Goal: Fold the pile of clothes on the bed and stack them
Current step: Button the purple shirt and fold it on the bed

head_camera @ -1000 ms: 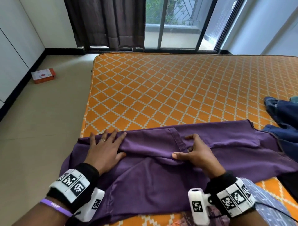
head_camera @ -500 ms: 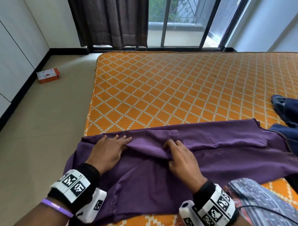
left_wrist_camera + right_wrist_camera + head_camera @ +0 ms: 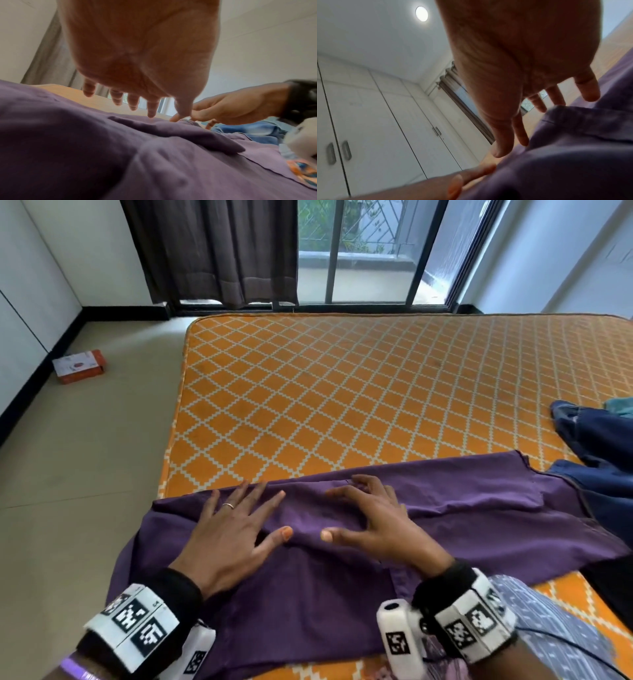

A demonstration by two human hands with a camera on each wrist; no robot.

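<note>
With the purple garment stretched long along the bed's near edge, left hand and right hand spread flat mid-length, gripping nothing, blue clothes rightward.

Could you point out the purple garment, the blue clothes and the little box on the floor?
Purple garment point(image 3: 308, 594), head view, its near flat panel.
Blue clothes point(image 3: 603, 446), head view, the dark folds.
Box point(image 3: 79, 366), head view, its top face.
</note>
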